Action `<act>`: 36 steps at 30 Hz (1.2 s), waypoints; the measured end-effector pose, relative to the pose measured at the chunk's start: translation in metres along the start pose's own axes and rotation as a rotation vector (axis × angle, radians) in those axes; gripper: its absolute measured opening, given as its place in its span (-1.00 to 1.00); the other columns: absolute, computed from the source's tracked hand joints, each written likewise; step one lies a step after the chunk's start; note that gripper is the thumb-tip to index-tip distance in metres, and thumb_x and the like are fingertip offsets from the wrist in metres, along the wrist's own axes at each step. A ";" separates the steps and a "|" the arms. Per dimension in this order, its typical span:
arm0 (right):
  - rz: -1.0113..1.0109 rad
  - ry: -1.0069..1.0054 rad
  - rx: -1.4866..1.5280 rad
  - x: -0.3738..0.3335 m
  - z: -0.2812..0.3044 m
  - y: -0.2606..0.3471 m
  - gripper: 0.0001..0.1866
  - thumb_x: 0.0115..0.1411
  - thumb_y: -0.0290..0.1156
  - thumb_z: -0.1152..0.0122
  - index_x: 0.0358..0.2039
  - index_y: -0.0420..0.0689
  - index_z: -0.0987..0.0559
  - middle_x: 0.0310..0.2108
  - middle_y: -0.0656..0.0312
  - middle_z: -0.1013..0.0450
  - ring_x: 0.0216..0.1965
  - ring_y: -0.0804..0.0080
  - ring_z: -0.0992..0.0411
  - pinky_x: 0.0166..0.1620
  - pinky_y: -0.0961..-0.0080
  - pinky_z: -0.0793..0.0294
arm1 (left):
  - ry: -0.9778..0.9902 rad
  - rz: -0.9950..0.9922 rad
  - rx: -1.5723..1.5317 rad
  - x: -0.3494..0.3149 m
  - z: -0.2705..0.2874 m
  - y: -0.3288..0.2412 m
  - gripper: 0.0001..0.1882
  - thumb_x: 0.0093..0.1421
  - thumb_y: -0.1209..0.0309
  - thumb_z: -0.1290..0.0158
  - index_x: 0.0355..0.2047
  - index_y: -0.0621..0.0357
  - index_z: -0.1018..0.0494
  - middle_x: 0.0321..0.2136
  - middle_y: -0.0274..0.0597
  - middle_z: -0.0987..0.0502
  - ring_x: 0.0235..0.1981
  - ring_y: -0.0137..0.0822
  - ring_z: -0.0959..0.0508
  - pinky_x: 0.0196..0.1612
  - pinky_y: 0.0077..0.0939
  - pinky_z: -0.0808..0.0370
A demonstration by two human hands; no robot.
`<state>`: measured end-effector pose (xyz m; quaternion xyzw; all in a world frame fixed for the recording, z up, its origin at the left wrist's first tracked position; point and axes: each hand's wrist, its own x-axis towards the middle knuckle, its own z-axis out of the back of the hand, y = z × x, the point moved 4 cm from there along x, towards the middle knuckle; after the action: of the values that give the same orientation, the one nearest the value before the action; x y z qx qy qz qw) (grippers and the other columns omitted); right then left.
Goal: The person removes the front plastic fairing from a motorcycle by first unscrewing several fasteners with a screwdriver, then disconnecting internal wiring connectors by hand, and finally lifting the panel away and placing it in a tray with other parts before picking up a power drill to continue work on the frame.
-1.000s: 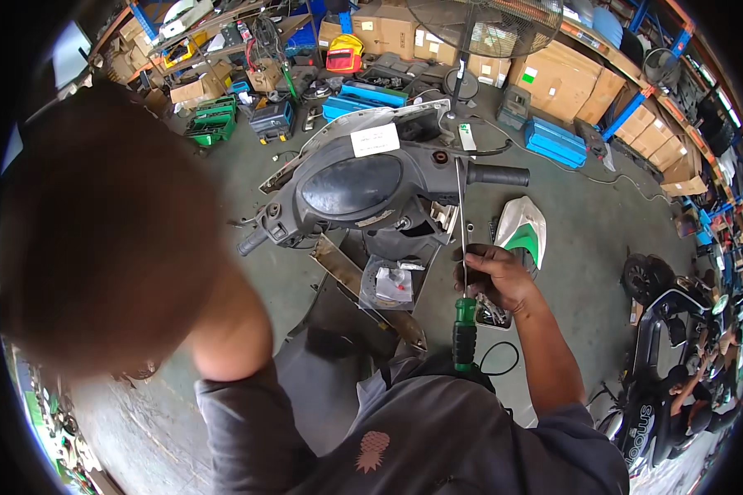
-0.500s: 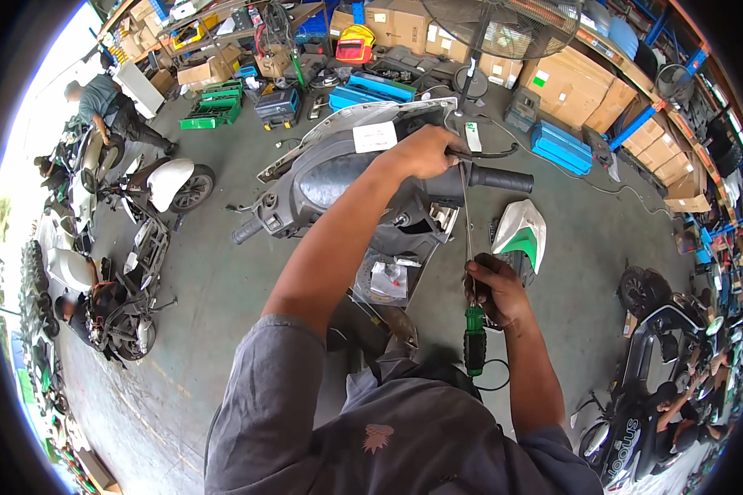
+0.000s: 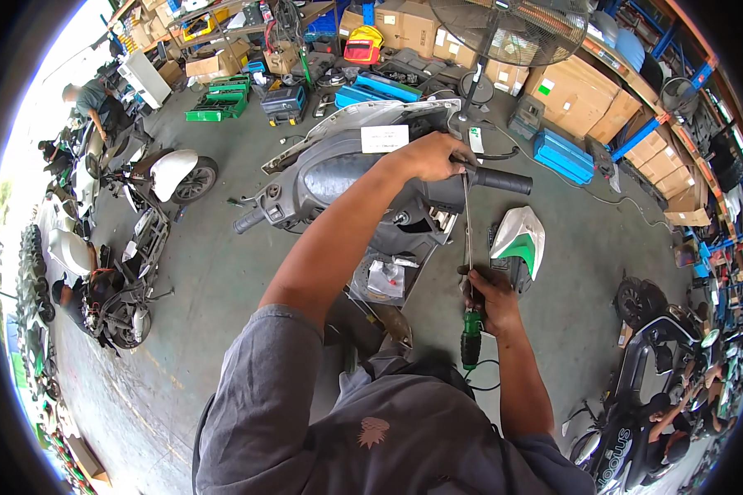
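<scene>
A grey scooter's front end with handlebars (image 3: 330, 177) stands in front of me. My right hand (image 3: 494, 299) is closed round a long screwdriver (image 3: 470, 342) with a green and black handle, gripping it where shaft meets handle. Its thin shaft runs away from me, up to the right side of the handlebar. There my left hand (image 3: 439, 158) has its fingers pinched together beside the shaft's far end; what lies between them is hidden. A black brake lever (image 3: 497, 156) shows just beyond those fingers, with the right rubber grip (image 3: 505, 181) nearer me.
A white and green body panel (image 3: 518, 243) is right of the scooter. Blue toolboxes (image 3: 563, 155) and a standing fan (image 3: 510, 33) are beyond it. Partly stripped motorcycles (image 3: 124, 305) with people among them stand at left; a black scooter (image 3: 636, 396) is at lower right.
My left hand's fingers have shifted from the lever to a pinch by the screwdriver's far end. My right hand still grips the screwdriver, slightly nearer the left. The view has shifted a little.
</scene>
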<state>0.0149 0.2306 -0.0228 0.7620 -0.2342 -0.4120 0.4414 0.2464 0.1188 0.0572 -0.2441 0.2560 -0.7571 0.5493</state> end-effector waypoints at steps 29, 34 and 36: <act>0.100 -0.061 -0.128 -0.024 -0.018 -0.010 -0.74 0.26 -0.35 -0.02 -0.16 -0.26 -0.52 -0.69 0.34 -0.33 -0.72 0.66 -0.22 -0.65 0.67 -0.11 | -0.574 0.086 0.227 -0.037 -0.058 -0.028 -0.86 0.01 0.46 -0.04 -0.44 0.29 -0.43 -0.33 0.15 -0.45 -0.31 0.09 -0.49 -0.18 -0.14 -0.43; 0.130 -0.033 -0.242 -0.038 -0.026 -0.012 -0.75 0.26 -0.36 -0.01 -0.18 -0.25 -0.53 -0.70 0.36 -0.30 -0.71 0.67 -0.19 -0.63 0.65 -0.12 | -0.484 -0.007 0.246 -0.043 -0.061 -0.026 -0.80 -0.04 0.43 -0.10 -0.40 0.28 -0.45 -0.33 0.07 -0.48 -0.28 0.01 -0.49 -0.17 -0.18 -0.41; 0.151 -0.054 -0.383 -0.040 -0.025 -0.006 -0.75 0.26 -0.36 0.00 -0.18 -0.24 -0.54 -0.70 0.38 -0.29 -0.71 0.67 -0.18 -0.62 0.65 -0.12 | -0.514 -0.058 0.120 -0.051 -0.066 -0.033 -0.89 -0.01 0.49 -0.08 -0.46 0.26 -0.42 -0.38 0.02 -0.48 -0.31 0.05 -0.49 -0.20 -0.16 -0.42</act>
<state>0.0133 0.2745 -0.0047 0.6330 -0.2196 -0.4349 0.6016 0.1943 0.1843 0.0245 -0.4026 0.0556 -0.6996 0.5877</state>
